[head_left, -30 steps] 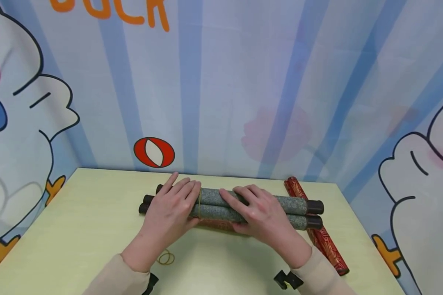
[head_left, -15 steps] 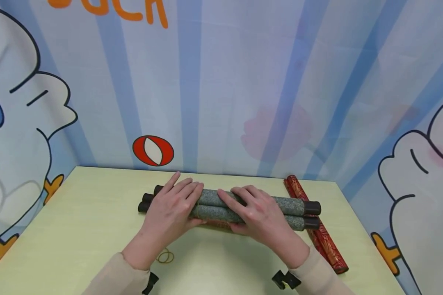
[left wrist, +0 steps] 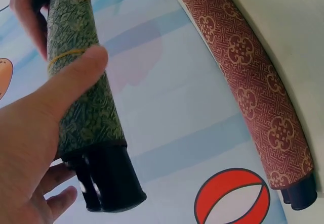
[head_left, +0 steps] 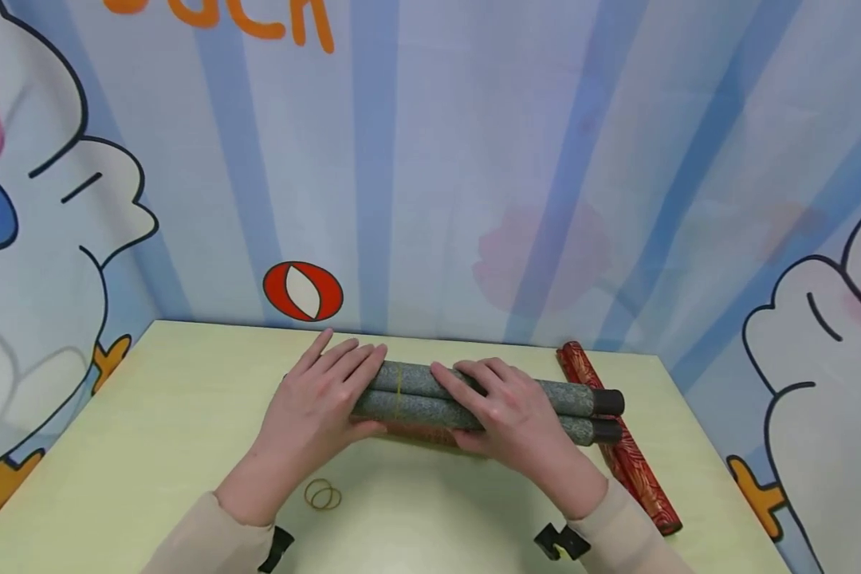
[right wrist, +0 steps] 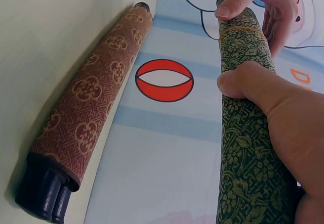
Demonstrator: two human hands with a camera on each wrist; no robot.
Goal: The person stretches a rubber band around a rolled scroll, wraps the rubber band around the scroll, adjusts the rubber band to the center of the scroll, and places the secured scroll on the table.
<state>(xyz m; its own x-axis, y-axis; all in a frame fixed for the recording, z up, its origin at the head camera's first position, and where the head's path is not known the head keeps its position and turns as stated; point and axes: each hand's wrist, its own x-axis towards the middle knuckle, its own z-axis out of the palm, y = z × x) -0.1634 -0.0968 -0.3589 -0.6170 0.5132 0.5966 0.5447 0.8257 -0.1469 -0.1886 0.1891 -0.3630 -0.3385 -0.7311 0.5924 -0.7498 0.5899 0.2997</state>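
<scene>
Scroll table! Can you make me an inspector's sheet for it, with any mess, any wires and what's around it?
Surface: pale yellow table, no spill seen.
Job's things: green patterned scroll with a thin yellow band around it; maroon flowered scroll, mostly hidden behind it from the head view; red-and-gold scroll, lying slanted at the right.
Clutter: overlapping yellow loops, maybe rubber bands, loose on the table.
Grips: left hand's grip and right hand's grip both hold the green patterned scroll.
Cables: nothing seen.
Surroundings: striped cartoon backdrop behind the table.
</scene>
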